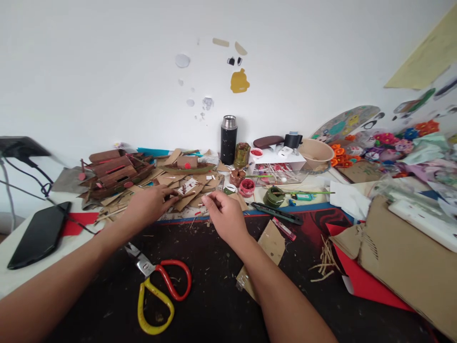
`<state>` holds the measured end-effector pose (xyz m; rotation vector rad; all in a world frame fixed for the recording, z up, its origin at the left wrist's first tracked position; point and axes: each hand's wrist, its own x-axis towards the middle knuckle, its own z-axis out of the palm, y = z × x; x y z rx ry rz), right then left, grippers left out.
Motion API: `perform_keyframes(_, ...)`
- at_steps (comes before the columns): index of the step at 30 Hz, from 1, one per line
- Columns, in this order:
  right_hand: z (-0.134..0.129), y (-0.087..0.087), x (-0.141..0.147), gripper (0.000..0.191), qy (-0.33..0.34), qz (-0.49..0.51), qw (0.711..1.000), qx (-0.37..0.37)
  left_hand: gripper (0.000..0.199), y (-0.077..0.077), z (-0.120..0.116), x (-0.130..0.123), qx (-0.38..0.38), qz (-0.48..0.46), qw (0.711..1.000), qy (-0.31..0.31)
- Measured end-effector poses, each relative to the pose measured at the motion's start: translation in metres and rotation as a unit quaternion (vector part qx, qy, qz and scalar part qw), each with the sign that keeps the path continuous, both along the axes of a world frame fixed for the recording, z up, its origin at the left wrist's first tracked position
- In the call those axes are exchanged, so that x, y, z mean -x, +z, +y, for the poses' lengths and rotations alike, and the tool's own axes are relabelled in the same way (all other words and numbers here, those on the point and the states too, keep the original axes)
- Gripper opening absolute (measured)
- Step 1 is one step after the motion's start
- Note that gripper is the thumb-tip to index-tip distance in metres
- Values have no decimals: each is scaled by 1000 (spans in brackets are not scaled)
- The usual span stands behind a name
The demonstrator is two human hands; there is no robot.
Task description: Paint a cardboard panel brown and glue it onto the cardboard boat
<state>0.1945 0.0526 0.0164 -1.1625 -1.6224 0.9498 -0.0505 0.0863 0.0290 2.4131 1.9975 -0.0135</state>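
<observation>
My left hand [152,205] reaches over a pile of cardboard scraps [185,202]. Its thumb and forefinger are apart at the edge of the pile, with nothing visible between them. My right hand [226,216] is closed in a pinch just right of the scraps. A tiny whitish bit shows at its fingertips, too small to name. Behind the hands lie a small brown model boat [187,166] and, at the left, a larger model boat [114,174] with brown roofs. Scissors [144,264] with one red and one yellow handle lie on the dark mat below my left hand.
Open paint pots, one red [247,187] and one green [274,196], stand beyond my right hand. A black flask [229,143] stands by the wall. A utility knife [276,213] and a cardboard strip [273,243] lie on the mat. A phone [39,236] is at left, cardboard [403,257] at right.
</observation>
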Motion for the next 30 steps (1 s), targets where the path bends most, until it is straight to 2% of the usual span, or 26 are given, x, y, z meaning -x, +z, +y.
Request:
perform_keyframes(6,-1,0,0,31,3,-16,1000,-2,54,-1,0,-2,-3,5,1000,19)
perform_keyframes(17,-1,0,0,31,5,-37,999,-7,52,-5,1,2,-4,-16,1000,-7)
perform_keyframes(23,-1,0,1,30,8,-53,999,-11,49,-7,2,1,2,-11,1000,16)
perform_keyframes(30,-2,3,0,28,14,-58,998,-12,51,-2,0,-3,3,-15,999,35)
